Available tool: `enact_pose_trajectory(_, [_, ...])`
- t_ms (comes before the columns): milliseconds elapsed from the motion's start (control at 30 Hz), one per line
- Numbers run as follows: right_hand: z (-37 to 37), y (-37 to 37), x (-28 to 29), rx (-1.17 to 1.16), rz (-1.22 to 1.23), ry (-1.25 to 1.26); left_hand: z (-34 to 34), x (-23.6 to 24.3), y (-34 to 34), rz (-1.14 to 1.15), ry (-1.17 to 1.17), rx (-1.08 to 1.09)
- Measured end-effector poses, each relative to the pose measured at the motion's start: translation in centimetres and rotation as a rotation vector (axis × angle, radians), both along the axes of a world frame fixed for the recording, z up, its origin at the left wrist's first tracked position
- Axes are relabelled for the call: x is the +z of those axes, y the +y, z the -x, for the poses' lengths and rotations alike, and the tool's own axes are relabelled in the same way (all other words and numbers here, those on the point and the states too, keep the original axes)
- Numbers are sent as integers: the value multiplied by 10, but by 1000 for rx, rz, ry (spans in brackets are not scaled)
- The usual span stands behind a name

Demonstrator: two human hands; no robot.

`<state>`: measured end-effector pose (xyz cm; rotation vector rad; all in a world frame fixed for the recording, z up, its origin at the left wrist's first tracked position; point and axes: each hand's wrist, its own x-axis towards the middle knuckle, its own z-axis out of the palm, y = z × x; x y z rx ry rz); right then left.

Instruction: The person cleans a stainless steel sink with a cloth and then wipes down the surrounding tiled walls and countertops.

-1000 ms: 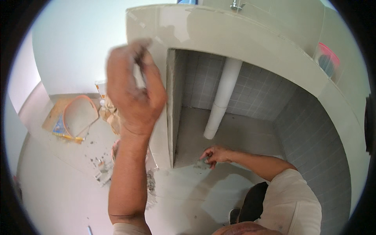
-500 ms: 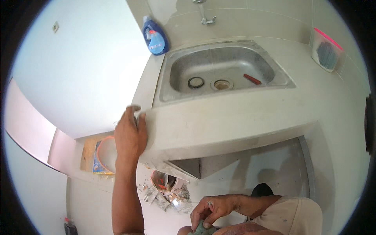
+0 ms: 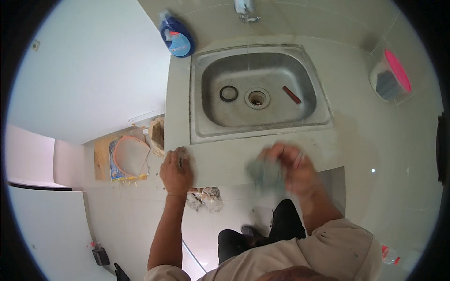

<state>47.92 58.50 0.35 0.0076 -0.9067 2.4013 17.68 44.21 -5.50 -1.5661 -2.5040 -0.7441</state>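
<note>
My left hand [image 3: 176, 172] rests on the front left corner of the pale tiled counter [image 3: 220, 161], fingers slightly bent and apart, with grey smudges on them. My right hand [image 3: 293, 169], blurred by motion, holds a grey-green cloth or pad [image 3: 265, 178] at the counter's front edge. Just beyond my hands is a steel sink [image 3: 197, 107], holding a black ring [image 3: 228, 93] at the left of the drain and a reddish-brown stick-like piece [image 3: 291, 94] at the right. A tap [image 3: 246, 14] is on the wall above.
A blue bottle [image 3: 176, 35] stands back left on the counter, a pink-lidded container [image 3: 391, 75] at the right. Boards with an orange loop [image 3: 131, 139], a paper bag [image 3: 157, 136] and debris [image 3: 201, 201] lie on the floor. Dark bottles [image 3: 101, 255] stand lower left, a plastic bottle [image 3: 390, 254] lower right.
The view has risen from under the counter to the sink. My left hand came to rest on the counter corner; my right hand has lifted the cloth up to the counter's edge.
</note>
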Motion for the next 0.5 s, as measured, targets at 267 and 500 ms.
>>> enact_pose_trajectory(267, [119, 223, -53, -558, 327, -670, 4, 11, 1, 131, -23, 13])
enact_pose_trajectory(500, [170, 269, -78, -759, 511, -756, 7, 12, 5, 167, -84, -13])
